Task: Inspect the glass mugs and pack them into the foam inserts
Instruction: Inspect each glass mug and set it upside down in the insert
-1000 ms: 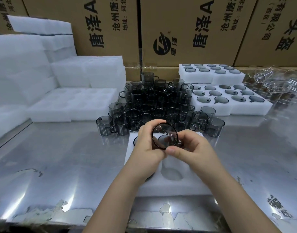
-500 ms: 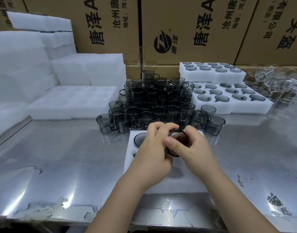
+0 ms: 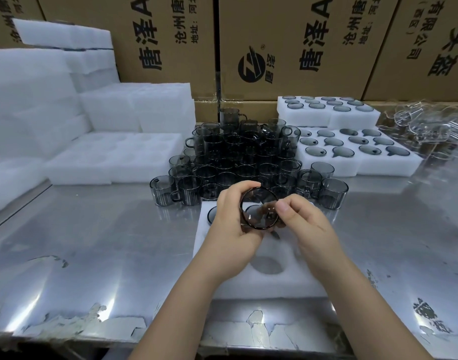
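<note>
A white foam insert (image 3: 272,285) with round pockets is laid on the scuffed steel surface (image 3: 92,255). Just above it a smoky glass mug (image 3: 255,216) is held, mouth toward the camera, curled round by the left hand (image 3: 230,227) and pinched at the rim by the right hand (image 3: 311,224). If turned carelessly, the slick glass could be dropped and chipped on steel. Beyond, loose mugs (image 3: 238,157) are clustered, and packed inserts (image 3: 352,162) are seen to the right.
</note>
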